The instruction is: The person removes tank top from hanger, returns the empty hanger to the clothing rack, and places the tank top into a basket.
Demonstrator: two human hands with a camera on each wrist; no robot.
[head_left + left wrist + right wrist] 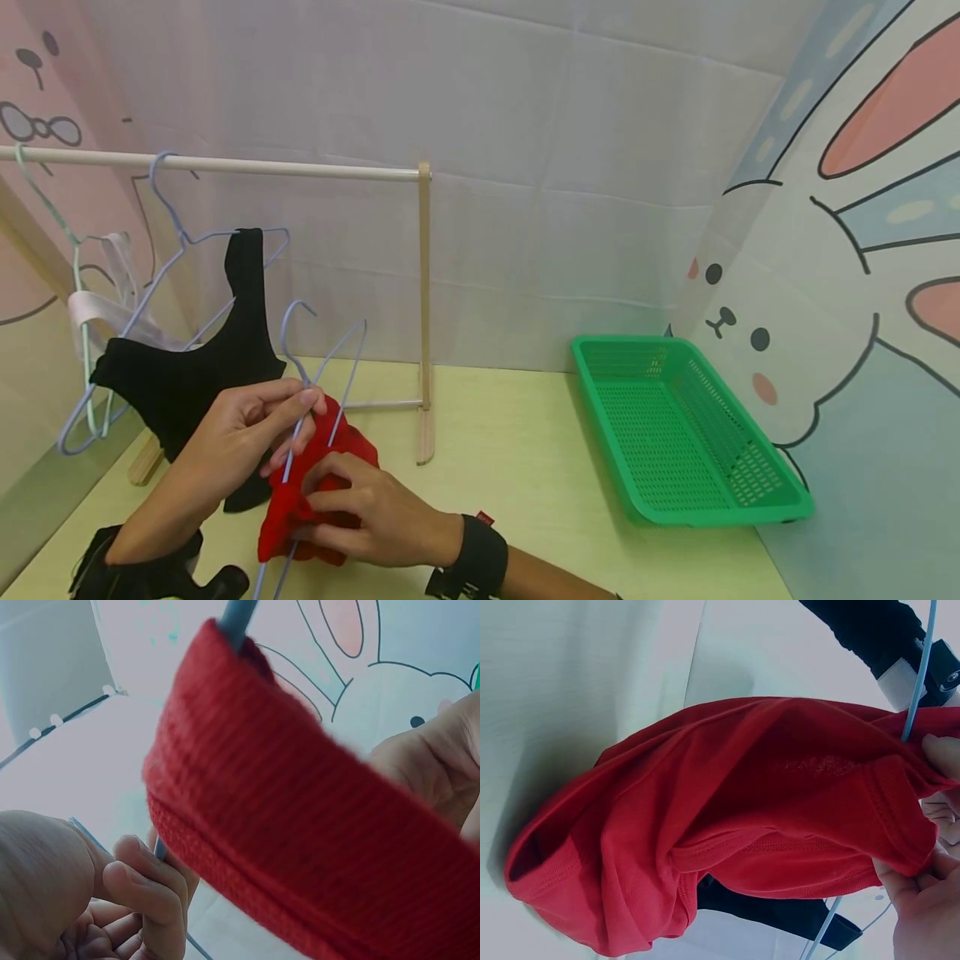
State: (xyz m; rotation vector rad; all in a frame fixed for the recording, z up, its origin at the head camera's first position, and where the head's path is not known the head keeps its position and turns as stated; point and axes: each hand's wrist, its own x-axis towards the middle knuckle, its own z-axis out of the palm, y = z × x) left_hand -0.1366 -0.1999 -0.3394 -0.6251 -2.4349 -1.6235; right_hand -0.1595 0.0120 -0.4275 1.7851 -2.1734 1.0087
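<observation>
My left hand (243,421) pinches a blue wire hanger (286,333) near the base of its hook, thumb against fingers. A red cloth garment (281,517) is partly over the tilted hanger; in the left wrist view, the wire enters the red fabric (300,802). With curled fingers my right hand (378,508) grips the garment from the right side. In the right wrist view, the bunched red garment (765,795) hangs from the fingers of the right hand (930,907) and the hanger wire passes through it. Folds hide part of the wire.
Behind the left hand, a black garment (206,367) hangs on another blue hanger (180,233) from a rack rod (300,169). Further left is a white garment (112,312) on a pale green hanger. A green basket (637,508) stands at the table's right, near a printed wall sheet.
</observation>
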